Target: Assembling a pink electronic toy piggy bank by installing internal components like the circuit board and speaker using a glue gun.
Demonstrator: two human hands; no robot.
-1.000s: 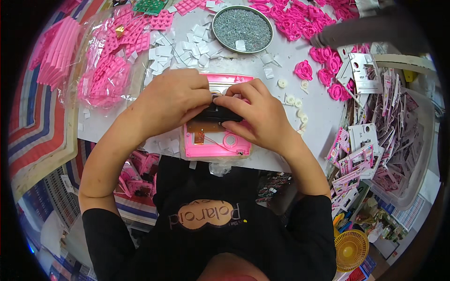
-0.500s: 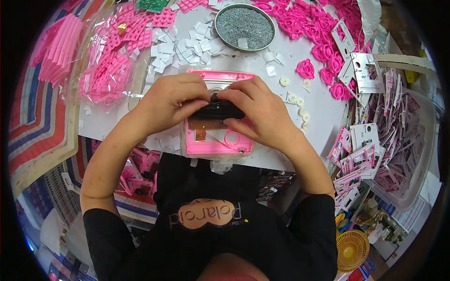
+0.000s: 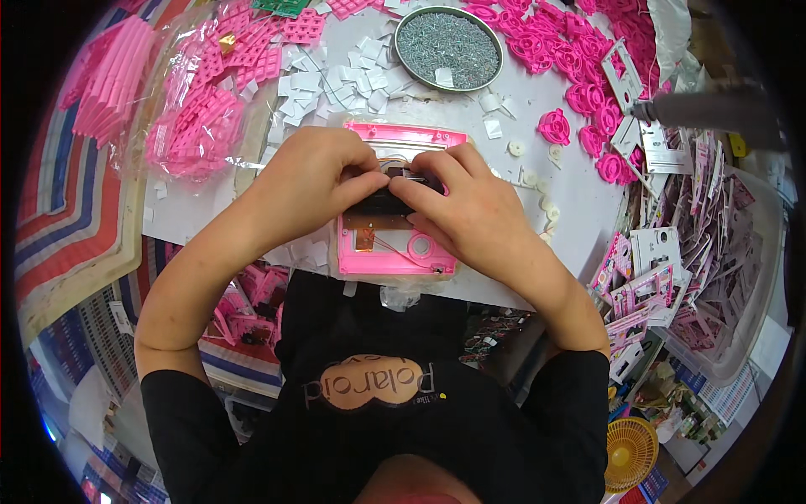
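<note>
So there's a pink plastic shell (image 3: pixel 395 252), flat on the white desk (image 3: pixel 579 193) right at its near edge, open side up. Both hands sit on top of its middle. The left hand (image 3: pixel 306 181) comes in from the left edge side and the right hand (image 3: pixel 470 206) from the right, and their fingertips meet over a small black part (image 3: pixel 382 200) that both hands are pinching between curled fingers, pressed against the shell. A thin wire (image 3: pixel 395 249) runs across the shell's near half, next to a copper-coloured patch (image 3: pixel 364 238). Toward the far edge there's a round metal dish of small screws (image 3: pixel 447 38), with white plastic bits (image 3: pixel 336 80) scattered beside it and pink heart-shaped pieces (image 3: pixel 554 128) off toward the right.
</note>
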